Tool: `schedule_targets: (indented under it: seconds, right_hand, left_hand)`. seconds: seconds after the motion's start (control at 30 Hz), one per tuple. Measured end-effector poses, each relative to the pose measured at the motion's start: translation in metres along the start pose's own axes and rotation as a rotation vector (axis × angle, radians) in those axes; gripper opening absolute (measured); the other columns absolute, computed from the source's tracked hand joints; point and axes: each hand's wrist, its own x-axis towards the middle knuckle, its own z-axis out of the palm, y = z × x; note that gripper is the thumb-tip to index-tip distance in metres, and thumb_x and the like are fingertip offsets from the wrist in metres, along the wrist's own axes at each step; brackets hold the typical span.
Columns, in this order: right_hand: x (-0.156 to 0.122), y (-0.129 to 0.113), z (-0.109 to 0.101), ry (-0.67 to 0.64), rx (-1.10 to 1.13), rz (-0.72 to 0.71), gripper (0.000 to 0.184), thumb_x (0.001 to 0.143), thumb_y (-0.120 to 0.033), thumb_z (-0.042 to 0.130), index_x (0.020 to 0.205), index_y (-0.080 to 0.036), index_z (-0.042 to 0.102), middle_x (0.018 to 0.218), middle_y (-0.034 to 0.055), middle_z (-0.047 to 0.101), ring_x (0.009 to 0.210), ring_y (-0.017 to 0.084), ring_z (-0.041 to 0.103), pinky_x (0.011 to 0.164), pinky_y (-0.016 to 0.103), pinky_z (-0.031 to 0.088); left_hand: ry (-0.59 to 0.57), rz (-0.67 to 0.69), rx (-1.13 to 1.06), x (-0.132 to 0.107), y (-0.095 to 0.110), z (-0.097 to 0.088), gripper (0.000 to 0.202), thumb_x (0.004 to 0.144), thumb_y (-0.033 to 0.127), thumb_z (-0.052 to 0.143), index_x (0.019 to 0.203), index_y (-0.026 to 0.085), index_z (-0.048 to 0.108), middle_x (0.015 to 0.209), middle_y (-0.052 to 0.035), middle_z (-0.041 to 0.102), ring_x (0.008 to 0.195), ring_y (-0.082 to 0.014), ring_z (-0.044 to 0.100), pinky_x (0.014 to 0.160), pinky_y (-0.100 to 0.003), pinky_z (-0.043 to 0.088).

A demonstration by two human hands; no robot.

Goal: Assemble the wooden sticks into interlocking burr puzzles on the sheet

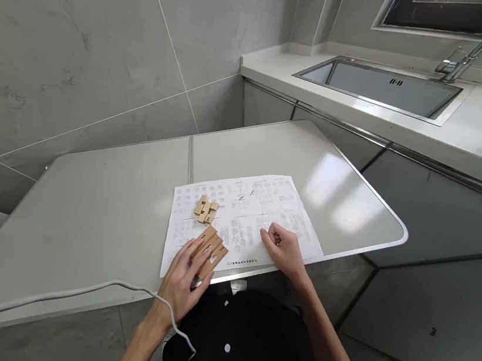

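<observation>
Two hands rest near me: my left hand (183, 285) wraps its fingers partly around a notched wooden piece (211, 252), gripping it from beneath. My right hand (284, 249), off to its right, lies loosely curled and empty on the diagram sheet (285, 201). Just beyond the left fingertips sits a small wooden cluster (206, 209). I judge this a checking step, and any fitting calls for turning the notches to match the diagrams.

You have two wooden block assemblies (206, 209) (210, 251), one printed sheet (281, 209), one table (99, 209), one white cable (52, 296), one sink (381, 89), one tap (465, 59), and your two hands (183, 282) (283, 248).
</observation>
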Motion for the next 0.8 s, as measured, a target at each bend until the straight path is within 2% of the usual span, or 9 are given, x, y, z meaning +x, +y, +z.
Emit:
schedule_targets:
  seconds: [0.17,0.37,0.53,0.7,0.8]
  right_hand:
    - [0.0,0.001,0.001,0.004,-0.015,-0.014,0.047,0.103,-0.039,0.057,0.069,-0.026,0.027,0.061,-0.0067,0.027,0.054,0.013,0.026,0.053,0.03,0.027]
    - [0.001,0.002,0.004,0.016,-0.039,-0.019,0.046,0.103,-0.039,0.056,0.07,-0.026,0.028,0.061,-0.0071,0.028,0.056,0.012,0.027,0.054,0.029,0.028]
    - [0.002,0.004,0.006,0.018,-0.058,-0.015,0.045,0.103,-0.038,0.056,0.07,-0.026,0.029,0.061,-0.0076,0.028,0.055,0.012,0.028,0.054,0.028,0.029]
    - [0.003,0.008,0.009,0.03,-0.081,-0.013,0.046,0.103,-0.039,0.057,0.069,-0.025,0.029,0.061,-0.0073,0.029,0.056,0.012,0.029,0.054,0.028,0.029]
    - [0.003,0.007,0.011,0.033,-0.09,-0.01,0.046,0.103,-0.039,0.056,0.069,-0.025,0.028,0.061,-0.0072,0.029,0.056,0.012,0.029,0.054,0.028,0.027]
  left_hand:
    - [-0.091,0.061,-0.081,0.019,0.012,0.006,0.066,0.105,0.03,0.06,0.166,0.041,0.036,0.168,-0.0074,0.046,0.158,-0.0363,0.04,0.121,-0.062,0.051]
    - [-0.154,0.08,-0.119,0.061,0.019,0.021,0.061,0.106,0.037,0.06,0.163,0.034,0.038,0.166,-0.011,0.045,0.156,-0.0341,0.043,0.123,-0.059,0.049]
    - [-0.165,0.07,-0.143,0.102,0.014,0.04,0.065,0.103,0.045,0.064,0.161,0.029,0.04,0.166,-0.0148,0.043,0.152,-0.0366,0.044,0.121,-0.059,0.047]
    - [-0.148,0.056,-0.172,0.136,0.003,0.059,0.079,0.092,0.052,0.074,0.16,0.03,0.039,0.155,-0.0166,0.05,0.141,-0.0397,0.05,0.115,-0.061,0.047]
    - [-0.144,0.038,-0.174,0.151,0.0,0.067,0.084,0.086,0.056,0.078,0.156,0.025,0.043,0.145,-0.0185,0.053,0.131,-0.0402,0.053,0.109,-0.06,0.049]
